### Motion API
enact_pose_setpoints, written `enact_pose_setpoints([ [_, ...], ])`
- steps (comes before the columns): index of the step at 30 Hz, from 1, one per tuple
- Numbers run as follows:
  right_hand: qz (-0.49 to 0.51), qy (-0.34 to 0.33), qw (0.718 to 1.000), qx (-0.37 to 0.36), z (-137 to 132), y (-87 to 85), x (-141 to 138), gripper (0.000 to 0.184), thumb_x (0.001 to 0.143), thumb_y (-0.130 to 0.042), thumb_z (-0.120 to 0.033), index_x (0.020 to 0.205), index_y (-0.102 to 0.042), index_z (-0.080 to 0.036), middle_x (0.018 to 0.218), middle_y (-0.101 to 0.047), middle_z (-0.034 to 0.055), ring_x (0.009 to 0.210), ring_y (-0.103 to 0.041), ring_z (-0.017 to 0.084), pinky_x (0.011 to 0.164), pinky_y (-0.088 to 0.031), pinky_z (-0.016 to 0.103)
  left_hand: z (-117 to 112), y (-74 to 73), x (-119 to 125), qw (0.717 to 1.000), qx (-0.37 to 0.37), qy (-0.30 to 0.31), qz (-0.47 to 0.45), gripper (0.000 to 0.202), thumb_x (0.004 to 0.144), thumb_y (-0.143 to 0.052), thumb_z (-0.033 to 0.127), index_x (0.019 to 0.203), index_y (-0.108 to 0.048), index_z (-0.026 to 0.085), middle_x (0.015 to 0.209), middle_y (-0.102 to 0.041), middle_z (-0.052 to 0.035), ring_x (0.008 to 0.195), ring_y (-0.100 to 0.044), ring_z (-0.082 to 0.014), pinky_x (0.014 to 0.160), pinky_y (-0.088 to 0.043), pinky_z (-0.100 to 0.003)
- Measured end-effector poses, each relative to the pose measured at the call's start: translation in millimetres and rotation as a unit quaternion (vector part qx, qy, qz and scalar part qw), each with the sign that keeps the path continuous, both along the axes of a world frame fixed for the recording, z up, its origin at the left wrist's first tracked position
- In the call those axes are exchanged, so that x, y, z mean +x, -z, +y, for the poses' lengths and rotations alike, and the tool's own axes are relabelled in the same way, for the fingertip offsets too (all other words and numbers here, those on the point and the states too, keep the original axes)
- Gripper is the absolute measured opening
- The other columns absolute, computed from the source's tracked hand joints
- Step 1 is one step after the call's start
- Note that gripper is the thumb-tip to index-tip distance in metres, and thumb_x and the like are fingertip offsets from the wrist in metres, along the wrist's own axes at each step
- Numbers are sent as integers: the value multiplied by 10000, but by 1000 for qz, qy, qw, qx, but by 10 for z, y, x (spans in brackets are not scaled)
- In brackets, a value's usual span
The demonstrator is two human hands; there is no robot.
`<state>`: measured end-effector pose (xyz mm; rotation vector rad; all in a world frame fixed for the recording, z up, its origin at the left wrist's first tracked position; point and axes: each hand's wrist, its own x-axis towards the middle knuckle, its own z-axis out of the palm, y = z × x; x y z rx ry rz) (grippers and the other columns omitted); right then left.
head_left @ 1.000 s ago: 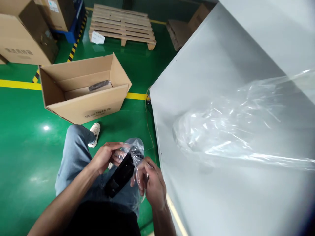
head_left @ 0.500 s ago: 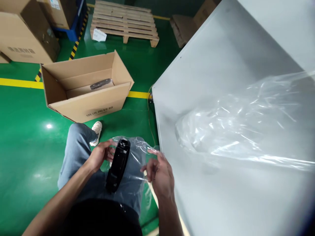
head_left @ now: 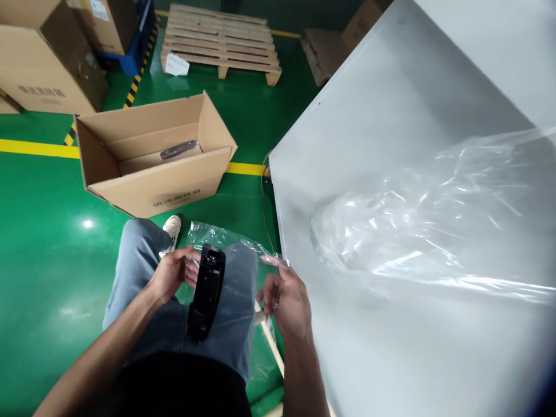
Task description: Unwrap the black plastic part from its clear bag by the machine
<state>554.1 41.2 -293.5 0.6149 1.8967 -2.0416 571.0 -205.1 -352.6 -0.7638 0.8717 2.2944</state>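
A long black plastic part (head_left: 207,292) hangs tilted above my lap, its hollow side with recesses facing up. Thin clear film of a plastic bag (head_left: 241,249) spreads around it and off to its right; whether the part is wholly inside is hard to tell. My left hand (head_left: 171,273) grips the bag's left side, its fingers close against the upper left of the black part. On the other side, my right hand (head_left: 289,298) pinches the bag's right edge, with the index finger stretched along the film.
An open cardboard box (head_left: 160,185) on the green floor holds a dark wrapped part (head_left: 179,149). To the right, a grey tabletop (head_left: 417,347) carries a heap of clear plastic bags (head_left: 391,231). Behind stand a wooden pallet (head_left: 221,43) and a large carton (head_left: 43,69).
The bag's upper edge has risen and spread flatter between my hands. The black part has shifted slightly left and stands a little more upright. My right hand has moved slightly right.
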Motion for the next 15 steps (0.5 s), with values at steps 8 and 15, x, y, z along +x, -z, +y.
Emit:
enact_pose_setpoints([
  [8, 31, -37, 997, 52, 71, 35, -42, 527, 943, -572, -651, 1194, -709, -208, 477, -566, -65, 372, -501, 144, 438, -439, 294, -72, -59, 95, 969, -155, 77, 173, 654, 520, -1045, 252, 1111, -769, 206, 912, -742, -28, 714, -627, -116, 659, -502, -213],
  [15, 83, -134, 984, 87, 342, -112, -241, 596, 886, -769, -565, 1393, -642, -279, 903, -787, 20, 773, -759, 199, 791, -638, 378, -115, -268, -29, 967, -219, 8, 132, 593, 489, -1045, 272, 1024, -809, 174, 793, -699, -1, 633, -635, -118, 555, -554, -212],
])
